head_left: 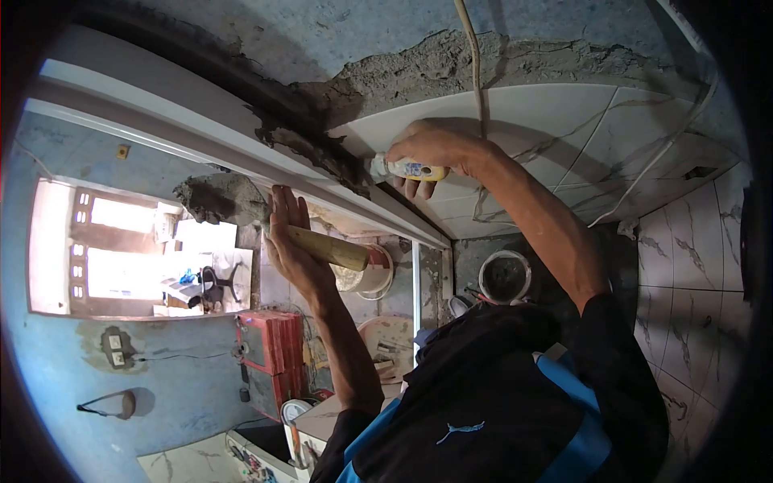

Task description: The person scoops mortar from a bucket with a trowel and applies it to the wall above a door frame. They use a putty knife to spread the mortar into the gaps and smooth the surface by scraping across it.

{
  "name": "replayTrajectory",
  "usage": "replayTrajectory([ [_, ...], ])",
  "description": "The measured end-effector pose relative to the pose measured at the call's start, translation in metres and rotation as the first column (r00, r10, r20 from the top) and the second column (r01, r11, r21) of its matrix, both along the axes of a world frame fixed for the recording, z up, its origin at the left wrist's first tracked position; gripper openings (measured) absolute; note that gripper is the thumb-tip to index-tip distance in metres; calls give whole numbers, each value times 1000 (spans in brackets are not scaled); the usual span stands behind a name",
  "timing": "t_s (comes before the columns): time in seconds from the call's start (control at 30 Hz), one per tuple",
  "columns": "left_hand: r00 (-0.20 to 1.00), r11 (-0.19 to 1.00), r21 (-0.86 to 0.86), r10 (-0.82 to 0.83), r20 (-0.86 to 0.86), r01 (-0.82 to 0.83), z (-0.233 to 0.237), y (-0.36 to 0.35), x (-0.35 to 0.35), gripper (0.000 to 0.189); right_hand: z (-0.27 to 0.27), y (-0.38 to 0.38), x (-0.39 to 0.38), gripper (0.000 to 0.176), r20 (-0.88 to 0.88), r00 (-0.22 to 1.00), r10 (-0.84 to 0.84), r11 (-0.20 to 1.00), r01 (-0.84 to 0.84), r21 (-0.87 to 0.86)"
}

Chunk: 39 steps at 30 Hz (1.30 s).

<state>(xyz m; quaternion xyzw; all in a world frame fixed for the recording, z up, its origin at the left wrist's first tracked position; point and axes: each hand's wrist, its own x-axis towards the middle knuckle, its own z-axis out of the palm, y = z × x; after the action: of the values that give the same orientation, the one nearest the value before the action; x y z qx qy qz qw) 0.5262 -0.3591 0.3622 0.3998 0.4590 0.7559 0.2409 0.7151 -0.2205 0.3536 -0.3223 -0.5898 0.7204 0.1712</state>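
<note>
Trowel (326, 246) with wooden handle and grey mortar (219, 199), gripped in left hand (288, 233) near a white frame (185, 129) — and in right hand (427, 153), closed around it, a yellow-and-white tool (415, 170) at the marbled tiles (531, 129). Farther down, a round bucket (505, 276) — then, across the room, red boxes (271, 342) and a bright window (121, 274).

Wearer's clothing, positions read from the view's centre: black garment (499, 402) with short black sleeves; bright blue panel (584, 423) between four and five o'clock, another blue strip (372, 439) toward six; light-blue outline logo, a leaping cat (460, 431), near five o'clock. Forearms, left hand (291, 253) and right hand (431, 149) bare.
</note>
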Motion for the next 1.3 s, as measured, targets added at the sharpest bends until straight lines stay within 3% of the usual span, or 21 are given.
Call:
replayTrajectory([
  [0.23, 1000, 1000, -4, -3, 1, 3, 0, -1, -1, 52, 50, -18, 12, 34, -93, 995, -21, 997, 28, 72],
  [0.3, 1000, 999, -8, -31, 4, 31, -4, 0, -6, 51, 54, -36, 21, 33, -214, 971, -104, 980, 137, 143],
  [0.33, 999, 999, -10, -52, 4, 52, -4, -1, -11, 51, 49, -47, 22, 33, -223, 971, -80, 982, 115, 149],
  [0.4, 998, 998, -54, 14, -64, -17, 1, 0, -6, 54, 37, -70, 19, 29, -127, 952, -277, 891, 304, 338],
  [0.43, 1000, 999, -35, 10, -13, -11, 2, -1, -5, 53, 28, -80, 9, 29, -137, 961, -242, 900, 274, 338],
  [0.5, 999, 1000, -7, -6, 42, 7, 3, -1, -4, 53, -2, -97, -7, 31, -167, 910, -379, 822, 414, 392],
  [0.57, 999, 999, -4, -39, 20, 40, -1, 0, -5, 53, -33, -108, -35, 32, -355, 807, -473, 606, 590, 534],
  [0.6, 998, 998, 9, -55, -12, 55, -2, -1, -6, 53, -38, -111, -43, 33, -351, 799, -488, 609, 600, 520],
  [0.67, 998, 999, 6, -49, 24, 49, 0, 1, -4, 52, -47, -115, -68, 36, -387, 735, -557, 462, 661, 592],
  [0.77, 1000, 1000, 22, 3, -5, -3, 0, 0, -6, 51, -59, -133, -93, 37, -390, 709, -587, 460, 688, 561],
  [0.83, 1000, 1000, 5, -8, -16, 8, 2, -1, -10, 51, -67, -135, -102, 43, -396, 709, -583, 259, 625, 737],
  [0.87, 999, 1000, -14, -14, -29, 14, 3, -3, -13, 51, -65, -137, -104, 43, -394, 707, -587, 261, 626, 735],
  [0.93, 998, 999, -16, -37, -44, 36, 2, -4, -16, 50, -57, -140, -107, 41, -413, 691, -593, 553, 723, 416],
  [1.0, 997, 998, -18, -57, -58, 56, 3, -5, -17, 50, -59, -138, -113, 40, -485, 647, -588, 528, 761, 376],
  [1.07, 994, 997, -65, -39, -101, 33, 6, -5, -16, 50, -54, -137, -112, 37, -427, 704, -567, 591, 709, 386],
  [1.17, 994, 996, -78, -44, -99, 37, 10, -5, -14, 51, -48, -132, -109, 32, -441, 711, -548, 593, 702, 395],
  [1.3, 993, 994, -2, -105, -51, 106, -5, -2, -22, 49, -65, -122, -99, 31, -474, 745, -468, 604, 662, 444],
])
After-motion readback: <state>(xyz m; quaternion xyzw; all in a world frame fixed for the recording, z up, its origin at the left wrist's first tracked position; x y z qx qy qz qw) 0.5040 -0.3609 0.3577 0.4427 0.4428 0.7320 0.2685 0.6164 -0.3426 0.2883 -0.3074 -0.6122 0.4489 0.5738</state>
